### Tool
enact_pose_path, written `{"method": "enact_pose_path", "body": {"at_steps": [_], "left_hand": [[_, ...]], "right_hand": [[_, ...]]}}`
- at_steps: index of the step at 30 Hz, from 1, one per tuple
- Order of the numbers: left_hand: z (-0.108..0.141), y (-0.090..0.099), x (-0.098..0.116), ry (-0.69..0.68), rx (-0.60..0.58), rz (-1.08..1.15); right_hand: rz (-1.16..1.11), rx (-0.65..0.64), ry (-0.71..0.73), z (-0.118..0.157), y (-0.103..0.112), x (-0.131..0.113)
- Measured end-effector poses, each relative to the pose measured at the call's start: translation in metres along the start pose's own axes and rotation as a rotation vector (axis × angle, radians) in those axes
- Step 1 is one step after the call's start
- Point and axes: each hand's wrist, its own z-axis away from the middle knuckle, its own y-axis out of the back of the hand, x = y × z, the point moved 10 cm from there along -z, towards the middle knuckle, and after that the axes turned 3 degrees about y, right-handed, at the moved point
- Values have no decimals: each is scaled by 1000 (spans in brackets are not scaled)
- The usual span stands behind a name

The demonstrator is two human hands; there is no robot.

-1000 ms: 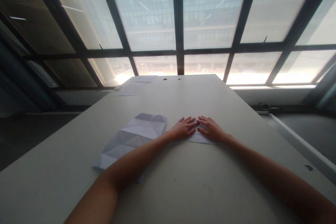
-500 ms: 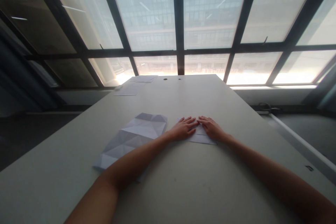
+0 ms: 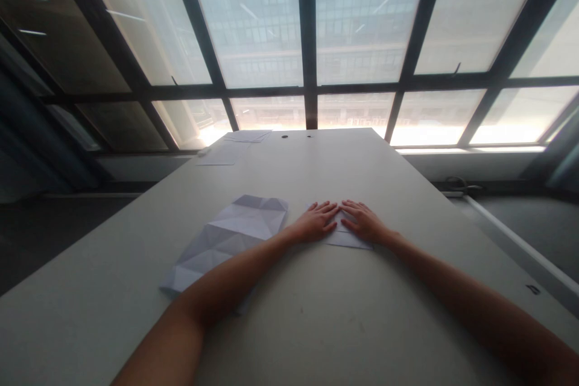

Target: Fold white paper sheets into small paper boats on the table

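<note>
A folded white paper [image 3: 348, 240] lies flat on the pale table [image 3: 307, 313], its upper part covered by both hands. My left hand [image 3: 315, 222] rests on its left side with the fingers stretched out. From the right, my right hand [image 3: 363, 222] presses flat on the same paper, fingers spread. The fingertips of the two hands nearly meet at the top. To the left, a larger creased white sheet [image 3: 246, 217] lies on the table, partly hidden under my left forearm.
Several flat white sheets [image 3: 219, 155] lie at the table's far left corner. Two small dark spots show near its far edge. Beyond stand large dark-framed windows. A small black mark or object [image 3: 532, 289] is near the right edge.
My right hand's fingers have shifted slightly, and its thumb now shows lower on the paper. My left hand has hardly moved.
</note>
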Motion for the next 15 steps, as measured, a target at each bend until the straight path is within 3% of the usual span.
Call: {"method": "enact_pose_path", "body": {"at_steps": [15], "left_hand": [[2, 2, -3, 76, -32, -37]], "right_hand": [[18, -24, 24, 0, -1, -2]]}}
